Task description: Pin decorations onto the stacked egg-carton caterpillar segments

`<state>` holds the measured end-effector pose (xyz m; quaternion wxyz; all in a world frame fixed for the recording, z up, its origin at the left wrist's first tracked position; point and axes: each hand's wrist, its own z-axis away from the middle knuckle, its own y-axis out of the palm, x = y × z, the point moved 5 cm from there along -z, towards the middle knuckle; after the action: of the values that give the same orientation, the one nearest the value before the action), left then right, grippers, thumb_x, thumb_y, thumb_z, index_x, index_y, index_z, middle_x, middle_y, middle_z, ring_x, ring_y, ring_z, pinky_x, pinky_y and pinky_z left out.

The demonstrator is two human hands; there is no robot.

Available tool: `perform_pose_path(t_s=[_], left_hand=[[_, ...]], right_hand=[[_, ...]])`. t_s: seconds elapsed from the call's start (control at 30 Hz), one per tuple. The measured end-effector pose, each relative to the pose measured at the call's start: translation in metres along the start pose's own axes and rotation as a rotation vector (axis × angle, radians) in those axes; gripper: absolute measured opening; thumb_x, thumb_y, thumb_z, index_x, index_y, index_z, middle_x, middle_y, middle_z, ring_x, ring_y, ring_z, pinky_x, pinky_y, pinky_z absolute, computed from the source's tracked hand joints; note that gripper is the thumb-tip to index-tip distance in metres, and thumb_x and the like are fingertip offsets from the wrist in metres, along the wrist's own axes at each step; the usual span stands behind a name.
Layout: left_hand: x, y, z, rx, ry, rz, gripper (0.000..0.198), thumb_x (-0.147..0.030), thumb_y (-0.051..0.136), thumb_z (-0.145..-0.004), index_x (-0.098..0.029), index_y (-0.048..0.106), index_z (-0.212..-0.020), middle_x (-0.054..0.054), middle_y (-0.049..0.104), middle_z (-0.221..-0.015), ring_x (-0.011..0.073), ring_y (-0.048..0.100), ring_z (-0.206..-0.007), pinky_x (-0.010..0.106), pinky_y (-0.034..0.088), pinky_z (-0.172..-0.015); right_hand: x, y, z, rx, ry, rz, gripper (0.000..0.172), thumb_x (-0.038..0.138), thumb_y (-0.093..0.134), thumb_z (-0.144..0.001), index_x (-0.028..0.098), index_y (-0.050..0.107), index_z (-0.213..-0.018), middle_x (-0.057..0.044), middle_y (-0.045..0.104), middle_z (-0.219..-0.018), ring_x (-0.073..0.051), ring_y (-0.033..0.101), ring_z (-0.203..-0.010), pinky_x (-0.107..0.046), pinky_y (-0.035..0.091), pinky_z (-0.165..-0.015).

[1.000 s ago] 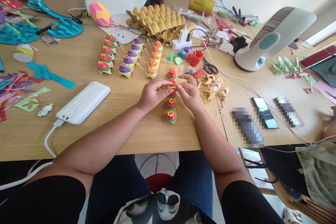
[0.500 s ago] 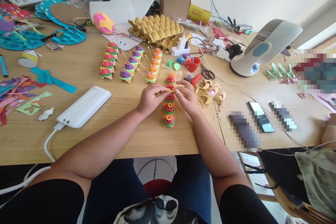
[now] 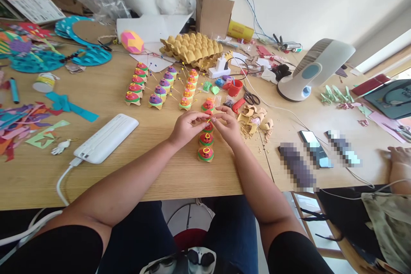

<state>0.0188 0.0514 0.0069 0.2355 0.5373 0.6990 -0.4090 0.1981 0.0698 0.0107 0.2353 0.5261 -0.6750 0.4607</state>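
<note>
Above a row of red clay-covered egg-carton cups (image 3: 206,154), my left hand (image 3: 189,128) and my right hand (image 3: 228,127) meet at the fingertips. Between them a thin yellow clay strip (image 3: 209,120) is pinched, only partly visible. The two nearest cups carry yellow rings on top and small dark faces over a green band. My fingers hide part of the middle cups. To the left stand three finished-looking rows: a red row (image 3: 133,97), a purple row (image 3: 156,100) and an orange row (image 3: 185,102), with pins stuck in them.
A white power bank (image 3: 105,138) with a cable lies left. Carton scraps (image 3: 253,117), scissors (image 3: 252,97) and a red cup (image 3: 235,87) are right of my hands. Behind are egg trays (image 3: 191,47) and a fan (image 3: 313,70). Another person's hand (image 3: 400,158) rests far right.
The view has shifted, so the table sits slightly lower in the picture. Both hands stay together over the red row, and the yellow strip between their fingertips is now less exposed.
</note>
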Motion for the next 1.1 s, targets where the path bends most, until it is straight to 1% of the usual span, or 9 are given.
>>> perform_pose_path(t_s=[0.17,0.3,0.37,0.47,0.57,0.73,0.83,0.97,1.1], left_hand=[[-0.0028,-0.0012,-0.0004,-0.004,0.013,-0.015,0.020,-0.036,0.075,-0.090,-0.021,0.079,-0.102,0.005,0.076,-0.093,0.0160,0.067,-0.082,0.028,0.051,-0.071],[-0.0042,-0.0021,-0.0014,-0.015,0.016,-0.012,0.018,-0.036,0.072,-0.092,-0.020,0.079,-0.097,0.005,0.076,-0.090,0.0151,0.065,-0.079,0.028,0.051,-0.071],[-0.0041,-0.0025,-0.0018,-0.023,0.021,-0.003,0.018,-0.036,0.072,-0.092,-0.020,0.080,-0.096,0.005,0.076,-0.090,0.0148,0.065,-0.078,0.027,0.051,-0.070],[-0.0027,-0.0039,-0.0020,-0.046,0.023,0.010,0.018,-0.036,0.073,-0.091,-0.019,0.080,-0.094,0.006,0.076,-0.088,0.0148,0.065,-0.077,0.027,0.051,-0.070],[-0.0005,-0.0050,-0.0019,-0.064,0.016,0.012,0.019,-0.038,0.073,-0.091,-0.020,0.081,-0.092,0.006,0.076,-0.087,0.0154,0.065,-0.078,0.028,0.052,-0.071],[-0.0010,-0.0029,-0.0010,-0.035,0.030,0.000,0.016,-0.036,0.073,-0.091,-0.022,0.081,-0.094,0.005,0.076,-0.089,0.0161,0.066,-0.082,0.029,0.054,-0.077],[-0.0016,-0.0018,0.0000,-0.026,0.011,0.002,0.017,-0.037,0.073,-0.092,-0.022,0.081,-0.096,0.006,0.076,-0.090,0.0160,0.066,-0.083,0.029,0.054,-0.076],[-0.0007,-0.0015,0.0001,-0.026,-0.022,0.046,0.024,-0.038,0.075,-0.089,-0.020,0.079,-0.104,0.007,0.076,-0.094,0.0156,0.067,-0.082,0.027,0.054,-0.073],[0.0013,-0.0025,-0.0011,-0.037,-0.046,0.079,0.024,-0.037,0.075,-0.088,-0.019,0.079,-0.104,0.007,0.076,-0.095,0.0150,0.067,-0.080,0.027,0.054,-0.072]], right_hand=[[-0.0002,-0.0002,0.0004,-0.015,0.007,-0.006,0.032,0.057,0.072,-0.088,0.026,0.078,-0.084,-0.009,0.065,-0.123,-0.025,0.060,-0.124,-0.047,0.043,-0.114],[0.0004,-0.0002,0.0002,0.006,0.025,0.019,0.036,0.060,0.071,-0.087,0.025,0.077,-0.082,-0.009,0.066,-0.124,-0.025,0.060,-0.124,-0.047,0.042,-0.114],[0.0011,-0.0010,0.0000,0.016,0.032,0.015,0.039,0.062,0.067,-0.089,0.025,0.078,-0.085,-0.009,0.066,-0.124,-0.026,0.060,-0.125,-0.048,0.042,-0.115],[0.0019,-0.0024,-0.0001,0.022,0.042,-0.003,0.044,0.065,0.058,-0.094,0.026,0.080,-0.094,-0.009,0.066,-0.123,-0.025,0.059,-0.126,-0.047,0.041,-0.116],[0.0018,-0.0012,0.0003,0.046,0.061,-0.002,0.046,0.066,0.057,-0.094,0.027,0.081,-0.098,-0.009,0.065,-0.124,-0.025,0.058,-0.128,-0.047,0.041,-0.116],[0.0029,0.0026,0.0019,0.073,0.070,0.015,0.041,0.064,0.067,-0.088,0.026,0.080,-0.092,-0.009,0.066,-0.125,-0.026,0.057,-0.129,-0.047,0.040,-0.117],[0.0036,0.0025,0.0020,0.057,0.056,0.003,0.036,0.061,0.072,-0.086,0.026,0.079,-0.089,-0.009,0.066,-0.126,-0.027,0.057,-0.129,-0.048,0.040,-0.117],[0.0023,0.0004,0.0009,0.017,0.042,-0.006,0.033,0.057,0.073,-0.087,0.025,0.078,-0.088,-0.009,0.066,-0.124,-0.026,0.059,-0.126,-0.049,0.041,-0.115],[0.0006,0.0000,-0.0002,0.005,0.031,0.015,0.031,0.055,0.071,-0.089,0.025,0.077,-0.084,-0.008,0.067,-0.123,-0.025,0.060,-0.124,-0.048,0.041,-0.114]])
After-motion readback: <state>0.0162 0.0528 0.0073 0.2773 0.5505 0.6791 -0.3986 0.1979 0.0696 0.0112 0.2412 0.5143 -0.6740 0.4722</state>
